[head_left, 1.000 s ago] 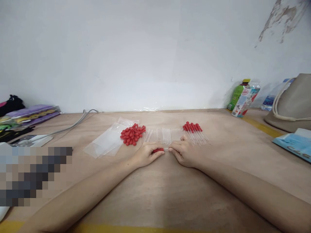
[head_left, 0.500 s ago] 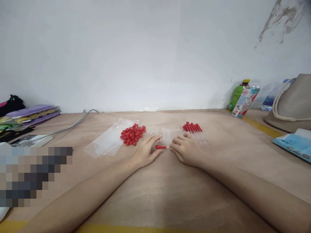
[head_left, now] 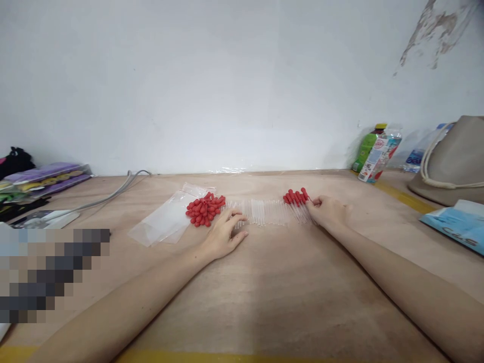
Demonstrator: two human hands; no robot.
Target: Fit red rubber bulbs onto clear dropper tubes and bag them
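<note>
My left hand (head_left: 226, 234) rests on the table with its fingers apart, holding nothing. Its fingertips lie over the left end of a row of clear thin tubes (head_left: 260, 213). Just beyond it is a heap of red rubber bulbs (head_left: 204, 209). To the right, my right hand (head_left: 328, 213) is closed, thumb and fingers pinched at the right edge of a group of droppers (head_left: 297, 197) with red bulbs and clear stems. It grips a dropper there, the stem mostly hidden by the fingers.
Clear plastic bags (head_left: 161, 219) lie left of the bulbs. A grey cable (head_left: 109, 194) and packaged purple items (head_left: 49, 174) are at far left. Bottles (head_left: 372, 151), a beige bag (head_left: 454, 161) and a blue packet (head_left: 456, 224) stand or lie at right, with the wall behind.
My right hand has moved right and away from me, from the middle of the tubes to the dropper group, carrying the dropper that lay between the hands. My left hand has barely moved.
</note>
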